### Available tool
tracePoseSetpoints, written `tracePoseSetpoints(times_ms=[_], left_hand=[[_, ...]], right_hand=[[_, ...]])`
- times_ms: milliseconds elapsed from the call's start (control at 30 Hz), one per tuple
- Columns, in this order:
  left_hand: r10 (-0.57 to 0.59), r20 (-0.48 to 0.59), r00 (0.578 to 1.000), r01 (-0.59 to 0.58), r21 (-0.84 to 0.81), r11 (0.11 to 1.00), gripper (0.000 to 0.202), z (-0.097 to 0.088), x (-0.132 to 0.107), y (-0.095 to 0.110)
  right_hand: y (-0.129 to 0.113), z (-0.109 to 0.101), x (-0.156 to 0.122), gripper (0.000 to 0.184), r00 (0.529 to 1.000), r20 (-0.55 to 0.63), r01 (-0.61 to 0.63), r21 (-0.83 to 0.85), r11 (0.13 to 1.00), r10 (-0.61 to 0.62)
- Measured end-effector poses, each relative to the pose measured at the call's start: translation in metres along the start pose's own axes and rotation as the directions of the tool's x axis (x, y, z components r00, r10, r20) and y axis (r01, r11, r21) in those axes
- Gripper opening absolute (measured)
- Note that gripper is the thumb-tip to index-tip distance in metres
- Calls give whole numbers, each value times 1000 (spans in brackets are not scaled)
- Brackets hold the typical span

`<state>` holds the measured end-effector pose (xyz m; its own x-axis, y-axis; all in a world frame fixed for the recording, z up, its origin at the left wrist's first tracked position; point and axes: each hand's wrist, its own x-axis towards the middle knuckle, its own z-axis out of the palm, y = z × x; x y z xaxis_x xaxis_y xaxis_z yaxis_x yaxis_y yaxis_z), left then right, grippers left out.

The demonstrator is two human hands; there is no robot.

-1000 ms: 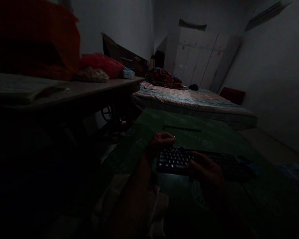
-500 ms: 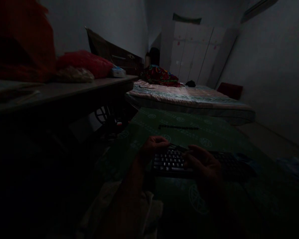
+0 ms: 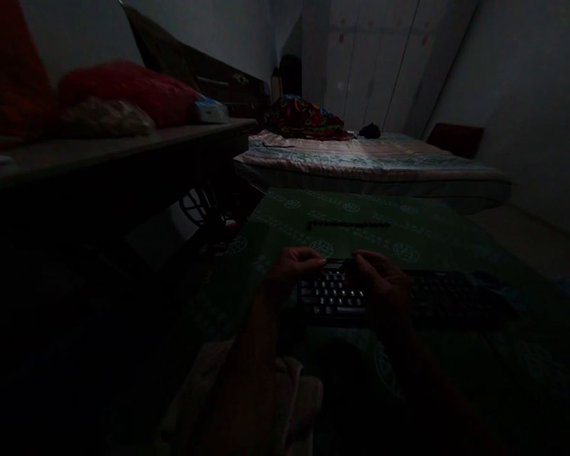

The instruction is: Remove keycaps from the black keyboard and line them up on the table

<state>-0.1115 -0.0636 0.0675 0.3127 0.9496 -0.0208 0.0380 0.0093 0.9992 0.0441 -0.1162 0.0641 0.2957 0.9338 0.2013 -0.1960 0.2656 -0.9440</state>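
The person's left hand (image 3: 292,265) and right hand (image 3: 384,282) meet over a keyboard (image 3: 332,295).
Head view: the fingertips look drawn together; too dark to tell what they pinch. The keyboard lies on the green table (image 3: 278,221), long axis left to right, long bar key near; likely light, stiff, smooth plastic, best held by its short ends.

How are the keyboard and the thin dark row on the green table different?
The keyboard is deep front to back; the dark row is a thin strip. The right hand hides part of the keyboard, while the dark row is uncovered. Both are dark and lie on the green table.
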Motion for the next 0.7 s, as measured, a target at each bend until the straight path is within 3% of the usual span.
tracePoseSetpoints(times_ms=[467, 567, 700], left_hand=[[-85, -197, 977, 86, -3, 996, 20, -14, 4, -6], [-62, -227, 972, 76, 57, 995, 20, -16, 4, -7], [35, -217, 975, 18, 236, 972, 15, -18, 5, -10]], right_hand=[[21, 19, 25, 22, 994, 105, -33, -1, 999, 33], [24, 22, 26, 25, 997, 80, -8, -101, 995, 16], [28, 25, 28, 26, 984, 140, 154, -361, 920, -110]])
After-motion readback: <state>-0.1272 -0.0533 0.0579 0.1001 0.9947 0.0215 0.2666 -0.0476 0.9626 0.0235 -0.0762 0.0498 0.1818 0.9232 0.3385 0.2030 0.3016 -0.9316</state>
